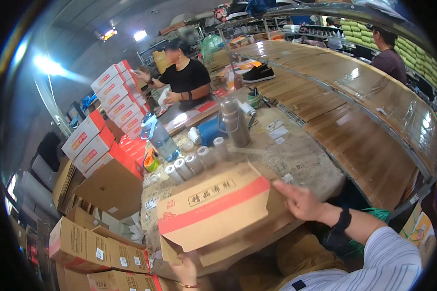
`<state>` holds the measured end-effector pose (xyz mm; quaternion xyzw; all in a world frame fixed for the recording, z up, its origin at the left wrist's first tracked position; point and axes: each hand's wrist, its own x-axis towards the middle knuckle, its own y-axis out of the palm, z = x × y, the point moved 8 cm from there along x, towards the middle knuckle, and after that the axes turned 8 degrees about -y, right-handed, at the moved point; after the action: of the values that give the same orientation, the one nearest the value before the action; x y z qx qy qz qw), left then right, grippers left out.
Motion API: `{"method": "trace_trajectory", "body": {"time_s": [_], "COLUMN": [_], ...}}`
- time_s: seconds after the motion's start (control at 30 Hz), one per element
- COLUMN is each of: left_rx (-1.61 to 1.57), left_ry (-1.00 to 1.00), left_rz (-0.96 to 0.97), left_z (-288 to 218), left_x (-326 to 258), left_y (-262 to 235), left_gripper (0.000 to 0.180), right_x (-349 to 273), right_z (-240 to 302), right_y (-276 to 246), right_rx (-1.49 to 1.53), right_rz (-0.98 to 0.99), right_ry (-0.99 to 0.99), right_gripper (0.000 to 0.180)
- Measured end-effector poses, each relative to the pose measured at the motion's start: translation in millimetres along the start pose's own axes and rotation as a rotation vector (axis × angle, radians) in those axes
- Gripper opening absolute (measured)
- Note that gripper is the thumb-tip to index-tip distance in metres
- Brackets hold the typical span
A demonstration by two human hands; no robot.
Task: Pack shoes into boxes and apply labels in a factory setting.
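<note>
At the table's near edge, the left hand grips the bottom flap of a tilted cardboard box; the right hand, fingers spread, presses its right end. Tape rolls, a bottle and a flask stand behind it.

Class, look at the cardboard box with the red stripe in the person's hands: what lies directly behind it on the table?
Behind the box a row of white rolls shows, then a clear water bottle and a metal flask. The tabletop under the box is hidden.
</note>
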<state>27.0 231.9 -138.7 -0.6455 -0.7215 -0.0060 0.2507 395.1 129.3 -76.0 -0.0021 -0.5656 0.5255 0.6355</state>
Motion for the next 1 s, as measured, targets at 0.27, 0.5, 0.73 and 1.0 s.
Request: {"method": "trace_trajectory", "body": {"time_s": [0.27,0.5,0.73,1.0], "left_rx": [-0.311,-0.691,0.268,0.056], "left_ry": [-0.011,-0.271,-0.078,0.056], "left_rz": [0.246,0.496,0.253,0.205], "left_z": [-32,-4,-61,-44], "left_x": [91,109,92,90], "left_y": [34,79,83,83], "left_gripper": [0.056,0.058,0.101,0.099], "right_x": [87,94,101,63], "right_z": [25,-5,-6,-92], "right_y": [-70,50,48,-20], "right_rx": [-0.001,0.003,-0.02,0.106], "right_rz": [-0.337,0.049,-0.073,-0.688], "right_ry": [0.003,-0.204,-0.234,0.32], "right_gripper": [0.045,0.022,0.014,0.026]}}
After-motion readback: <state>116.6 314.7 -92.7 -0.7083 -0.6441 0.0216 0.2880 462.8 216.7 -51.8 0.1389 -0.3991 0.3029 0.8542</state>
